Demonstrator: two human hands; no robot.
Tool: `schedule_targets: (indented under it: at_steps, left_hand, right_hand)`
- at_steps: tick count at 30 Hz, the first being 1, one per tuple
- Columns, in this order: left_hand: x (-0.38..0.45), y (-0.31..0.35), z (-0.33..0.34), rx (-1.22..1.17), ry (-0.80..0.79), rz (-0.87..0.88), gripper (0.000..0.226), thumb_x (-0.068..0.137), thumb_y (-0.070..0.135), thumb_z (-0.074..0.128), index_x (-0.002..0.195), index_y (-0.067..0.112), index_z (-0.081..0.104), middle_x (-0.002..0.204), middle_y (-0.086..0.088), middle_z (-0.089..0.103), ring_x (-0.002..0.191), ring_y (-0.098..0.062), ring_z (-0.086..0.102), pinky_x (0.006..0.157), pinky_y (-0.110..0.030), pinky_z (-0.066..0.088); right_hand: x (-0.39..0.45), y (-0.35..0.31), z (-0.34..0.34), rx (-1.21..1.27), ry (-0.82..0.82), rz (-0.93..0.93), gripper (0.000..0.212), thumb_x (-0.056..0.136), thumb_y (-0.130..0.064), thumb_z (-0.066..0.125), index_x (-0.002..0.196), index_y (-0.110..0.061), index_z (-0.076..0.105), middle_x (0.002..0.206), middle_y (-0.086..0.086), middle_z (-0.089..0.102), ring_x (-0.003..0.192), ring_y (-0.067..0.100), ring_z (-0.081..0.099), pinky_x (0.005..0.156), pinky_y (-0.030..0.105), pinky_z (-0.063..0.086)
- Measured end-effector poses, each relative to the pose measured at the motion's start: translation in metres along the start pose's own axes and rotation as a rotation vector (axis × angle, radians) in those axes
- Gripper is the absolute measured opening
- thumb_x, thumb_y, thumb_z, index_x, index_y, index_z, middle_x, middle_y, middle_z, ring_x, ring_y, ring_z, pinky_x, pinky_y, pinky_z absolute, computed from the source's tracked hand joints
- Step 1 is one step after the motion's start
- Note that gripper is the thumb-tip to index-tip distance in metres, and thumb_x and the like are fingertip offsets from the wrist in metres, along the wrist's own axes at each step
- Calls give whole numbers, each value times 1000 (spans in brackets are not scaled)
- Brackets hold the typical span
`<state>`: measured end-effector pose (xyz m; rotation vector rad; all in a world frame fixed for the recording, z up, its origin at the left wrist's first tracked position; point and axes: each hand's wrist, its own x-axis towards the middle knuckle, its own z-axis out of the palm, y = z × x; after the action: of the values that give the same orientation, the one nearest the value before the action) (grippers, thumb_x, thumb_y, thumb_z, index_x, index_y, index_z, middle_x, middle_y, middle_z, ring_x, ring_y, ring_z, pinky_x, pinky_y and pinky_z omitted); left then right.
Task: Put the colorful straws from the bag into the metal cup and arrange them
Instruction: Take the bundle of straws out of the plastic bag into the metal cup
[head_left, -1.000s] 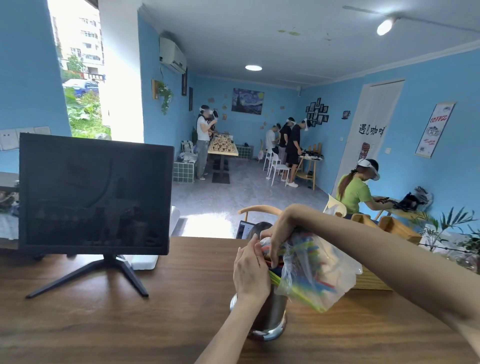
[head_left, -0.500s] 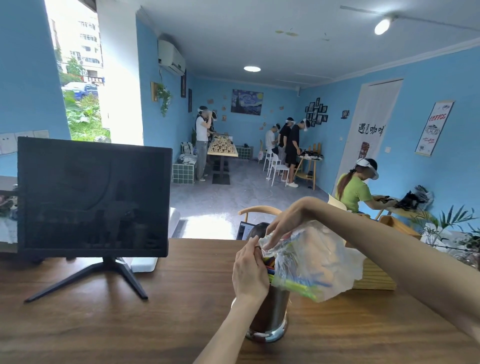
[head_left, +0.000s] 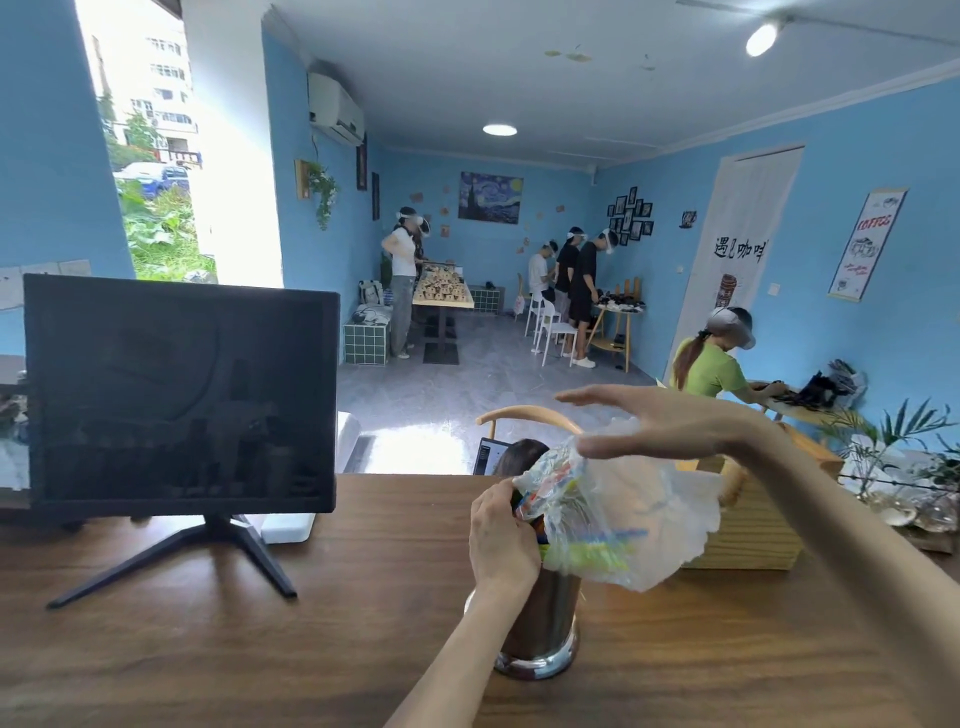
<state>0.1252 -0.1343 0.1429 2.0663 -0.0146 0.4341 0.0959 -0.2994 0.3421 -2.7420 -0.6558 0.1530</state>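
A white door banner (head_left: 740, 249) carries the characters "遇见咖啡"; the wall poster (head_left: 866, 243) is headed "COFFEE" in red.

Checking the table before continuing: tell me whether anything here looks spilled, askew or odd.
Nothing is spilled. The one odd thing: the crumpled clear plastic bag of colourful straws lies tilted across the mouth of the shiny metal cup, held only by the left hand; the right hand hovers open above it.

Clear bag (head_left: 639, 514) of colorful straws (head_left: 597, 548) lies tipped over upright metal cup (head_left: 543, 623).
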Motion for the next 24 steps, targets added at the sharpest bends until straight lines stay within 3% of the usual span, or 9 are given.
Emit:
schedule_targets:
  at_steps: [2,6,8,10,11,15,17,21,24]
  left_hand:
    - [0,0,1,0,-5,8,46,89,-9,42,116,19,67,112,4,66,118,-21,53,87,-26,42]
    - [-1,2,0,-91,14,-41,54,94,-6,42,136,22,61,127,-2,68,125,-24,56,100,-35,45]
    - [0,3,-3,-217,34,-83,49,100,1,39,139,25,58,128,1,69,124,-23,59,100,-35,46]
    - [1,5,-7,-318,52,-100,41,108,14,35,139,29,56,131,6,67,126,-19,58,100,-32,43]
    - [2,5,-9,-332,49,-77,39,109,19,35,142,30,54,135,8,64,128,-17,56,101,-30,40]
    - [5,0,-12,-265,-60,74,42,111,27,35,151,36,44,149,12,53,136,-11,49,102,-24,35]
    - [6,-5,-11,-211,-92,100,44,111,30,35,154,35,41,152,10,51,138,-12,48,103,-25,35]
    - [1,-14,-13,-148,-51,144,43,111,33,36,153,36,43,148,14,55,134,-8,51,102,-24,38]
    - [-2,-20,-16,-130,14,160,43,108,31,48,150,34,47,141,13,61,127,-10,57,94,-21,40]
  right_hand:
    - [-30,8,8,60,79,-22,92,68,-91,62,147,-70,19,147,-52,21,136,-21,28,114,30,25]
    - [-48,24,53,-43,270,-24,118,55,-90,74,148,-71,3,138,-60,5,135,-14,19,117,37,11]
    - [-39,30,74,-33,369,-35,106,62,-78,79,148,-66,20,139,-53,23,134,-10,30,114,27,21]
    - [-26,37,88,59,444,-1,75,73,-63,80,141,-51,49,133,-37,50,128,-1,51,100,11,34]
    - [-20,41,93,111,464,28,62,78,-58,79,135,-43,60,127,-30,60,121,1,58,95,11,40]
    - [2,49,117,270,525,61,29,92,-47,71,114,-29,75,102,-13,76,93,5,69,85,42,54]
    - [11,46,131,321,543,62,31,97,-49,62,105,-22,74,93,-4,75,87,13,69,79,47,53]
    - [25,31,155,523,582,-2,36,102,-58,46,106,-29,67,102,-5,72,94,7,67,82,36,51]
    - [38,20,172,552,609,-86,51,103,-61,37,100,-18,63,95,2,67,89,21,63,84,46,50]
